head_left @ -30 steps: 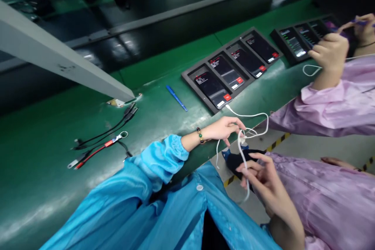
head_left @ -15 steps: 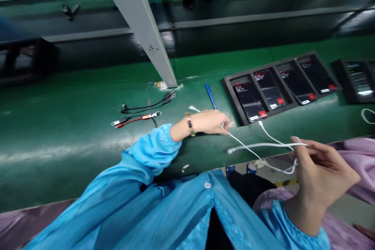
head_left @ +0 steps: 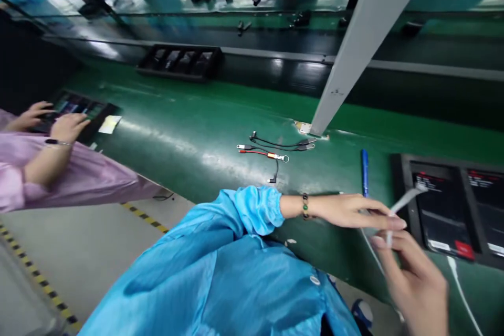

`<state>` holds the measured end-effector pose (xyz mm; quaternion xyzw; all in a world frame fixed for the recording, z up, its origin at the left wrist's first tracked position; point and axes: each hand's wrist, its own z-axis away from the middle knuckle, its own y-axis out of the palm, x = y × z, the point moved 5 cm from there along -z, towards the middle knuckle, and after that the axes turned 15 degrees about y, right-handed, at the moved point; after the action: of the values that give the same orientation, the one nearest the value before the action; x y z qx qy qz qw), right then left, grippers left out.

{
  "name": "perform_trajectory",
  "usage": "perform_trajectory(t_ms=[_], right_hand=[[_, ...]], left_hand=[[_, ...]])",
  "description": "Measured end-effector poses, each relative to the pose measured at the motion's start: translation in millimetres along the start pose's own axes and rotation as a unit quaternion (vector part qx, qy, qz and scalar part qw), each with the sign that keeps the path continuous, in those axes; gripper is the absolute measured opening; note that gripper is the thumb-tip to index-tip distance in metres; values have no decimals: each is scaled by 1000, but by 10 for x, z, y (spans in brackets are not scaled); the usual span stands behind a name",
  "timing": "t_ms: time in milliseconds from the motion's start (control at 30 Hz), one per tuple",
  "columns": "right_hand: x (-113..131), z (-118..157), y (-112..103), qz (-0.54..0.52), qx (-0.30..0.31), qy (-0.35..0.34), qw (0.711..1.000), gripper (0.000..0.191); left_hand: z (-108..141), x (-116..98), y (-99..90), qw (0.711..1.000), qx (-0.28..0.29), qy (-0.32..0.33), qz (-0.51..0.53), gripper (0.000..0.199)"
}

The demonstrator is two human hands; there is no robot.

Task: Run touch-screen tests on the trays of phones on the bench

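White cable (head_left: 405, 200), at the right of the frame, is pinched between the fingers of the left hand (head_left: 350, 211) and right hand (head_left: 415, 278), presumably to steady its limp length. The recessed tray (head_left: 400, 178) likely keeps the phone (head_left: 444, 215) from sliding.

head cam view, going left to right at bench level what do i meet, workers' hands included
Lilac-sleeved co-worker's nearer hand → pale paper slip → cluster of short black and red cables → left hand → right hand → phone cut off by the right edge.
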<state>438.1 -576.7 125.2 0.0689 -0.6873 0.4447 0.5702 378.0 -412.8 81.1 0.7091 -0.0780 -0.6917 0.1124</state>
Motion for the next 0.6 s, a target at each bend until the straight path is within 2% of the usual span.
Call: perform_trajectory(t_ms=[67,167,200,267,333,367,400,467,500,533,600], right_hand=[[-12,-30,269,4,71,-39,997,24],[-102,-61,397,9,85,-45,995,27],[-131,-80,364,9,58,-31,998,30],[-141,-127,191,-14,-60,6,998,37],[-63,-176,0,-62,-170,33,983,38],[7,-216,-50,-92,-178,42,979,38],[88,-270,-65,-116,-150,53,980,44],[244,-381,-25,-164,-19,83,983,60],[279,-423,-34,-181,23,113,977,54],[291,-461,-90,-214,35,132,967,46],[198,-525,-329,-289,-10,156,944,40]], left_hand=[[47,5,54,999,-39,23,16,51],[134,-88,29,994,-69,78,-30,54],[151,-152,3,989,-67,100,-87,51],[157,-289,-29,968,-43,129,-213,46],[119,-360,-2,944,9,113,-309,43],[91,-358,43,932,47,92,-346,42],[63,-336,109,917,88,70,-382,41],[15,-270,284,877,164,48,-450,41],[-4,-242,375,859,191,51,-473,42],[-21,-226,456,846,213,61,-485,44],[-76,-244,542,832,245,95,-489,52]])
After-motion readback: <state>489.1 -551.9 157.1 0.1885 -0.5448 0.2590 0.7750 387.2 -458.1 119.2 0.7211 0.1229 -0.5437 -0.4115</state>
